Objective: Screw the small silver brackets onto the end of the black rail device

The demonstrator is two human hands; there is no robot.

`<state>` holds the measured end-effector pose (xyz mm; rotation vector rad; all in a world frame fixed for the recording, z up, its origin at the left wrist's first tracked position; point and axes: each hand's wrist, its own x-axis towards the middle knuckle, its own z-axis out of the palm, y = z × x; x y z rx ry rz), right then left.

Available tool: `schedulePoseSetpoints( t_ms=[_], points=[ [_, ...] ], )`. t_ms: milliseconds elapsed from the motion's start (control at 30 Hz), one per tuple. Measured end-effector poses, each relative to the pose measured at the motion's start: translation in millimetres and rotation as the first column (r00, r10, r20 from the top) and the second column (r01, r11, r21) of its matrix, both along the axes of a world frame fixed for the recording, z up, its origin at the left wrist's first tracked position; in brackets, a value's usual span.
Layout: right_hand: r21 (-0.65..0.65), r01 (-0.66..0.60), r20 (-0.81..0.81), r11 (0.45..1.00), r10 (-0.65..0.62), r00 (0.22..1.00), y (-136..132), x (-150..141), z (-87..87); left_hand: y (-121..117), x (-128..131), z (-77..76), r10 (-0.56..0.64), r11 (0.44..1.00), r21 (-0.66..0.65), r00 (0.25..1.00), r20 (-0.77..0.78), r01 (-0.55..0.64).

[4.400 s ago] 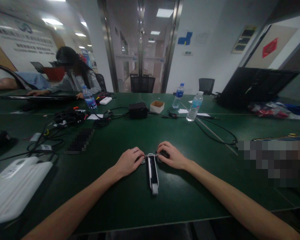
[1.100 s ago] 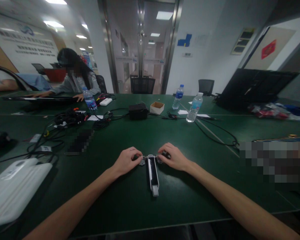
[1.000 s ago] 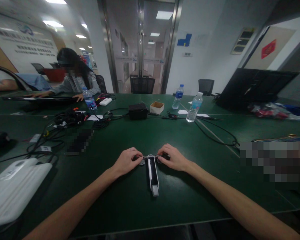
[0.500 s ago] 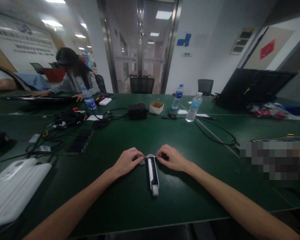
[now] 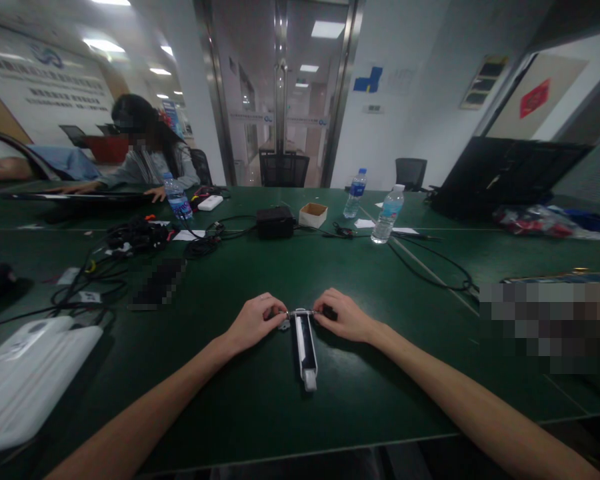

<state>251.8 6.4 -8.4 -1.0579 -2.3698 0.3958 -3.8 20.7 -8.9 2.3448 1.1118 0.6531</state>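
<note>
On the green table in front of me lies a long, narrow white frame (image 5: 315,355) with a dark inside and a pale tab at its near end; its exact kind is unclear. Across its far end runs a thin metal rod (image 5: 300,313). My left hand (image 5: 259,320) pinches the rod's left end between thumb and fingers. From the other side, my right hand (image 5: 345,317) pinches the right end, and a dark patch between its fingers cannot be made out. A small grey piece (image 5: 284,325) lies under the left fingertips.
Beyond my hands stand a black box (image 5: 275,223), an open small carton (image 5: 313,215) and water bottles (image 5: 388,217). Tangled cables (image 5: 200,247) and a white case (image 5: 25,373) lie to the left. A person (image 5: 150,150) sits across at the far left.
</note>
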Motion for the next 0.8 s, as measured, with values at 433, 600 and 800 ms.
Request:
schedulePoseSetpoints(
  t_ms=[433, 600, 800],
  points=[
    [0.015, -0.012, -0.006, 1.000, 0.012, 1.000, 1.1, 0.7, -1.5, -1.1, 0.5, -0.1, -0.001, 1.000, 0.003, 1.000, 0.025, 0.001],
    [0.011, -0.014, -0.007, 1.000, 0.015, 1.000, 0.6, 1.3, -1.0, -1.5, 1.9, -0.8, 0.021, 1.000, 0.001, 0.999, -0.027, -0.021],
    [-0.003, -0.011, -0.001, 1.000, 0.011, 1.000, -0.1, 0.4, 1.5, -3.0, 2.0, 2.6, 0.005, 1.000, -0.001, 1.000, -0.029, -0.005]
  ],
)
